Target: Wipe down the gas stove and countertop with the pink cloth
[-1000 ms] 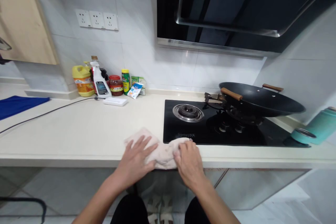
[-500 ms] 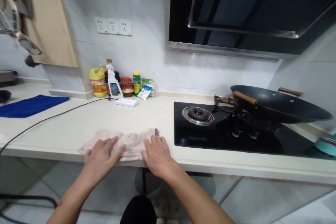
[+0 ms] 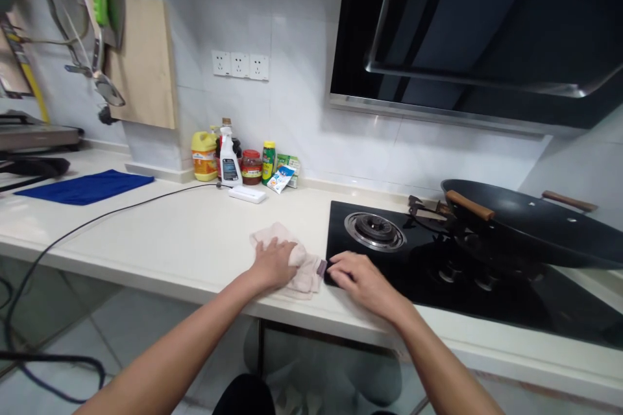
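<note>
A pale pink cloth (image 3: 307, 272) lies bunched on the counter, just left of the black gas hob (image 3: 418, 292). My left hand (image 3: 276, 264) presses on it with fingers bent into its folds, and part of the cloth bulges up beside the fingers. A dark purple strip marks the cloth's right end. My right hand (image 3: 360, 277) hovers over the hob's front left corner, close to that strip but apart from it. Its fingers are loosely bent, with nothing visible in them.
A black wok (image 3: 530, 220) with wooden handles sits on the right burner. Near the wall stand a white spray bottle (image 3: 229, 162), a yellow jug (image 3: 204, 157), a red-lidded jar (image 3: 252, 167) and packets. A blue cloth (image 3: 90, 187) and a black cable (image 3: 121, 209) lie to the left.
My left hand has moved right, bunching the cloth toward the hob. My right hand has let go of the cloth and shifted right over the hob's corner. The view has turned slightly left.
</note>
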`<state>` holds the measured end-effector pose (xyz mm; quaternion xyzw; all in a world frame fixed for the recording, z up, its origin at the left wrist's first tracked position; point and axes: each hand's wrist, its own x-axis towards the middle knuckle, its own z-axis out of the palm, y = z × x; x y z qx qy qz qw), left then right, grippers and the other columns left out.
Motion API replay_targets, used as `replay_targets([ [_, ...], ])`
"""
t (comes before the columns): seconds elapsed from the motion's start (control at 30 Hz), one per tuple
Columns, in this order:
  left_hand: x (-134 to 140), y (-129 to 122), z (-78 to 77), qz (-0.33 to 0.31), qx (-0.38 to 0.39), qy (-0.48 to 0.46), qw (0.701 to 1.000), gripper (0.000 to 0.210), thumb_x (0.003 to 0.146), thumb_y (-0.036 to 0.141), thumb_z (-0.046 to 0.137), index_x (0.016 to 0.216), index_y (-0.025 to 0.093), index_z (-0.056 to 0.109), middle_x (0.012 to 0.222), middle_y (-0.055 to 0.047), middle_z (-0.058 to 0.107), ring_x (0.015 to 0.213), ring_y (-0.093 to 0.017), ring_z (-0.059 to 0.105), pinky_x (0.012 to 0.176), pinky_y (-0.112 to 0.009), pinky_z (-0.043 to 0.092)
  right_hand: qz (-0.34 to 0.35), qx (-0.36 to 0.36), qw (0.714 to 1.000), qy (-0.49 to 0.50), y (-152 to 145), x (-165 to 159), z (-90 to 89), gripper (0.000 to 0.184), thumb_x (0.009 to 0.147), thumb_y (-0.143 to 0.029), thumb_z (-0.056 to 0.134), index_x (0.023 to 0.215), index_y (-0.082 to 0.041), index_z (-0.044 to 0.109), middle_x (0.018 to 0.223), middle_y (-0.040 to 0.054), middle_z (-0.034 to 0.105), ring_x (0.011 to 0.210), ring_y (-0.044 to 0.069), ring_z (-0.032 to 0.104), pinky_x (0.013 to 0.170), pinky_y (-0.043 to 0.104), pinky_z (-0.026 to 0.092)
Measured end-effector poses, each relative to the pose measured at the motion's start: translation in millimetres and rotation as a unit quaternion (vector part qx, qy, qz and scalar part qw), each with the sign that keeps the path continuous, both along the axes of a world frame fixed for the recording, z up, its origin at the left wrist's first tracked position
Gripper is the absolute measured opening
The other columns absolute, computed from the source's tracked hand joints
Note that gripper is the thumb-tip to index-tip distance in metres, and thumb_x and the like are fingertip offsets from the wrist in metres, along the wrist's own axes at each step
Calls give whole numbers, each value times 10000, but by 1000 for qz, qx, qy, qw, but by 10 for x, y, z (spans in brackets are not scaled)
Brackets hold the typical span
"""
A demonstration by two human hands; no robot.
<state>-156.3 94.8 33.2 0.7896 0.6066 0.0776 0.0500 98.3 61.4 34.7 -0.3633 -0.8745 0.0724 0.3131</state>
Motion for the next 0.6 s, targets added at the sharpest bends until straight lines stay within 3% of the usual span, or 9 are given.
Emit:
replay_targets([
  [0.13, 53, -15, -74, -93, 50, -20, 994, 571, 942, 203, 461, 1513, 223, 467, 1538, -119, 546, 1449, -266, 469, 1197, -428, 368, -152, 60, 974, 159, 309, 658, 187, 326, 1000, -409, 500, 899, -223, 748, 987, 65, 751, 948, 217, 686, 886, 346, 492],
  [0.23, -109, 30, -111, -125, 112, -48, 985, 556, 941, 159, 457, 1495, 207, 480, 1546, -142, 526, 1423, -260, 496, 1156, -406, 429, -233, 78, 943, 225, 483, 921, 319, 332, 972, -445, 512, 895, -221, 746, 949, 58, 747, 896, 221, 682, 847, 338, 484],
  [0.37, -454, 290, 70, -110, 218, -100, 965, 611, 881, 176, 561, 1484, 221, 467, 1492, -137, 571, 1349, -289, 565, 1107, -459, 483, -226, 75, 946, 219, 678, 902, 389, 344, 963, -460, 505, 892, -228, 748, 951, 54, 750, 886, 217, 684, 839, 332, 481],
  [0.5, -598, 379, 349, -62, 290, -61, 953, 619, 854, 198, 644, 1458, 215, 508, 1618, -159, 425, 1540, -364, 305, 1222, -565, 309, -217, 87, 960, 156, 861, 790, 239, 352, 971, -431, 472, 898, -232, 752, 977, 67, 753, 922, 231, 687, 867, 353, 478],
  [0.57, -582, 244, 357, -73, 258, -24, 963, 614, 867, 225, 657, 1464, 243, 519, 1642, -147, 398, 1557, -362, 272, 1232, -569, 282, -216, 87, 962, 140, 930, 805, 103, 359, 972, -420, 457, 905, -229, 753, 986, 75, 752, 945, 240, 689, 877, 364, 478],
  [0.6, -567, 138, 325, -94, 202, -6, 975, 638, 875, 268, 665, 1490, 267, 498, 1648, -138, 394, 1551, -355, 294, 1228, -561, 293, -216, 82, 962, 142, 956, 832, 34, 363, 970, -419, 452, 907, -226, 753, 989, 78, 752, 953, 243, 690, 882, 368, 480],
])
